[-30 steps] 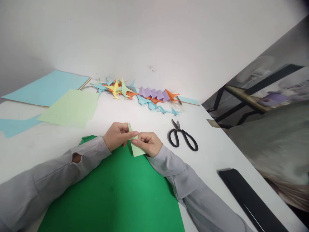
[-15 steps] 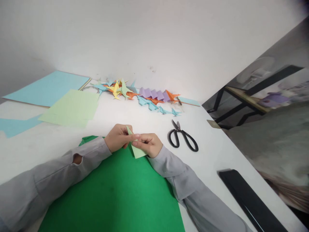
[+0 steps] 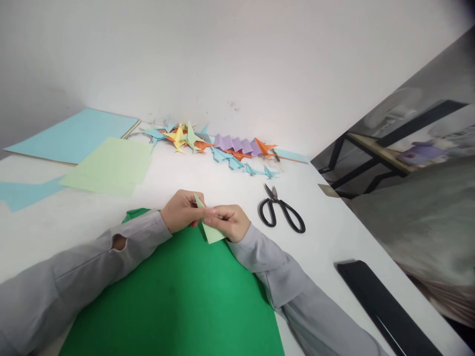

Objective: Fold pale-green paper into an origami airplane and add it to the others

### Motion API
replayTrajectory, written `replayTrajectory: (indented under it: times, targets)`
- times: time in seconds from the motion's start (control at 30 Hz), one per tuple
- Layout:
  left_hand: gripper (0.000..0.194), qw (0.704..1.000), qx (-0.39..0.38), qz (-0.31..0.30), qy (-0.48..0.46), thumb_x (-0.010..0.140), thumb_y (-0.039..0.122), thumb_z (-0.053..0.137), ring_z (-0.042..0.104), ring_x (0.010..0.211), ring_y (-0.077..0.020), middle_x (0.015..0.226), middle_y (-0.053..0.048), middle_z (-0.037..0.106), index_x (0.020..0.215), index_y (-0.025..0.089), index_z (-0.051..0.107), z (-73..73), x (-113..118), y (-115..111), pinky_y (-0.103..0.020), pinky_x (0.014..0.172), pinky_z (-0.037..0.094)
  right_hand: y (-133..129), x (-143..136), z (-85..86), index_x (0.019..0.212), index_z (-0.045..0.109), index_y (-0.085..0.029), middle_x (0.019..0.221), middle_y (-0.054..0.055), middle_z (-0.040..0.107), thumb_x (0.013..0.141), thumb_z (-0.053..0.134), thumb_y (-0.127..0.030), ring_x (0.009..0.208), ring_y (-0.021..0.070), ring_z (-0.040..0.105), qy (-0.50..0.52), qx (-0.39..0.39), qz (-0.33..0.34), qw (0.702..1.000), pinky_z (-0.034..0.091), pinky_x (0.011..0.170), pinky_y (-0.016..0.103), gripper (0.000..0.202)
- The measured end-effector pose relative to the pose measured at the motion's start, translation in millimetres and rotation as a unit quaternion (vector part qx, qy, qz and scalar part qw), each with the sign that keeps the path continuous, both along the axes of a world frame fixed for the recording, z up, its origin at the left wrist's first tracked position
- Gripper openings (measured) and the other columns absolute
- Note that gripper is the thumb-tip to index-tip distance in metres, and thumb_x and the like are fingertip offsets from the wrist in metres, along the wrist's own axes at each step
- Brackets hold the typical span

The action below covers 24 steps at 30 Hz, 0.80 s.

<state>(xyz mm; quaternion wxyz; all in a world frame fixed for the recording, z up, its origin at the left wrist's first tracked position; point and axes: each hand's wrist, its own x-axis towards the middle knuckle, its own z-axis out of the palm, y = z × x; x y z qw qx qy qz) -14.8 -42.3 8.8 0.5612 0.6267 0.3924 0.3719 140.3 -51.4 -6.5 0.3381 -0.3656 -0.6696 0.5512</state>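
A small folded piece of pale green paper [image 3: 213,234] is held between both hands, above the far end of a green sheet [image 3: 178,291]. My left hand [image 3: 184,211] pinches its upper left part, with the thumb laid across it. My right hand [image 3: 230,221] grips the paper from the right, its fingertips touching the left thumb. One pointed tip of the paper sticks up between the hands, and a wider corner hangs below. The fingers hide the middle folds.
Black-handled scissors [image 3: 284,210] lie right of my hands. A long black object [image 3: 386,306] is at the near right. Folded paper figures [image 3: 181,137] line the wall. Pale green sheets [image 3: 111,168] and blue sheets [image 3: 79,133] lie at the left.
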Motion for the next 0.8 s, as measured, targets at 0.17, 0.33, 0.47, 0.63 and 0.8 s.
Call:
replayTrajectory:
  times: [0.17,0.33,0.47,0.63,0.8]
  targets:
    - [0.037,0.999,-0.017,0.026,-0.013,0.067,0.042,0.064,0.039,0.032,-0.0051,0.035,0.005,0.046,0.050,0.014,0.047,-0.1,0.5,1.0,-0.019,0.036,0.027,1.2,-1.0,-0.4,0.041,0.037,-0.018,0.039,-0.009,0.024,0.062,0.065,-0.049,0.040,0.0049,0.019,0.020,0.012,-0.064,0.998,0.014,0.041,0.024,0.047]
    - [0.040,1.000,0.000,0.018,-0.006,0.068,0.044,0.062,0.038,0.033,-0.0046,0.034,0.004,0.045,0.047,0.015,0.045,0.1,-1.7,1.7,-0.019,0.038,0.028,0.6,-0.4,0.1,0.042,0.035,-0.019,0.039,-0.009,0.023,0.064,0.065,-0.047,0.040,0.0047,0.019,0.020,0.020,-0.059,0.998,0.013,0.041,0.024,0.047]
    - [0.042,1.000,0.011,0.015,0.007,0.070,0.042,0.060,0.038,0.033,-0.0046,0.033,0.004,0.045,0.044,0.015,0.043,0.2,-2.1,1.1,-0.020,0.039,0.029,0.7,-0.5,-1.8,0.043,0.035,-0.019,0.040,-0.009,0.022,0.066,0.063,-0.045,0.040,0.0046,0.019,0.016,0.026,-0.053,0.998,0.013,0.041,0.024,0.045]
    - [0.041,1.000,-0.011,0.026,0.011,0.073,0.040,0.057,0.036,0.031,-0.0043,0.032,0.004,0.045,0.044,0.015,0.043,-0.7,-1.3,1.7,-0.020,0.038,0.026,0.4,-1.0,-1.6,0.043,0.036,-0.019,0.040,-0.009,0.023,0.066,0.063,-0.045,0.039,0.0046,0.019,0.014,0.025,-0.053,0.998,0.013,0.041,0.023,0.044]
    - [0.040,1.000,-0.014,0.021,0.017,0.074,0.038,0.056,0.035,0.030,-0.0041,0.030,0.005,0.043,0.043,0.016,0.041,0.2,-0.6,1.3,-0.019,0.037,0.025,-0.4,-0.8,0.8,0.042,0.037,-0.018,0.039,-0.009,0.024,0.064,0.064,-0.046,0.039,0.0044,0.019,0.002,0.025,-0.056,0.998,0.014,0.040,0.023,0.044]
